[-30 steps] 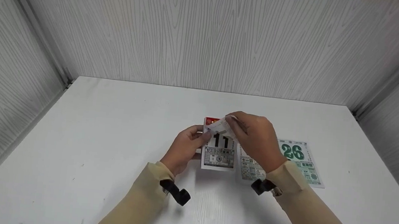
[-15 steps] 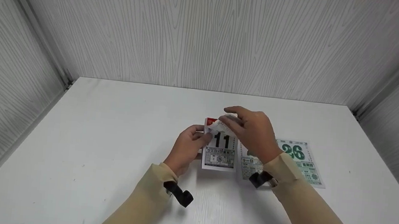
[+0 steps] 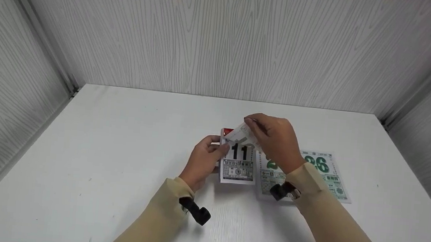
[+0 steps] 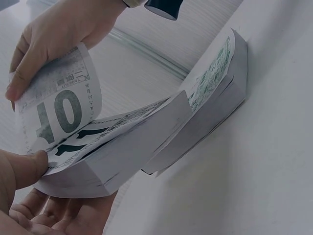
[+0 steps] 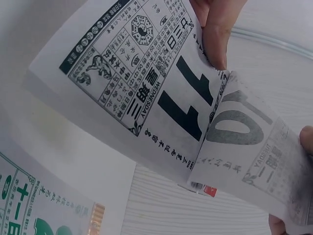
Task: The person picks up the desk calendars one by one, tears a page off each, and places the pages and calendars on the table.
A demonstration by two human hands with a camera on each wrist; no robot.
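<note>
My left hand (image 3: 202, 160) holds a thick tear-off calendar (image 3: 237, 171) by its left side, thumb on the front page and fingers behind. The page on top shows a black 11. Its upper sheet (image 3: 242, 136), a thin leaf with 10 showing through, is folded up. My right hand (image 3: 279, 142) pinches the free end of this leaf above and to the right of the calendar. In the left wrist view the leaf (image 4: 58, 110) curves upward, its lower edge still meeting the block. In the right wrist view the leaf (image 5: 239, 137) joins the block near the left thumb (image 5: 217, 41).
A thick calendar block with green print (image 3: 270, 180) lies right of the held calendar, partly under my right forearm. Beside it lies a page with a green 26 (image 3: 326, 167). White table surface (image 3: 120, 136) surrounds them, with grey wood-grain panels (image 3: 222, 39) behind and at both sides.
My right fingers were spread over the folded leaf half a second ago; now they pinch its end and the leaf stands straighter, drawn up. The left hand and calendar have shifted slightly right.
</note>
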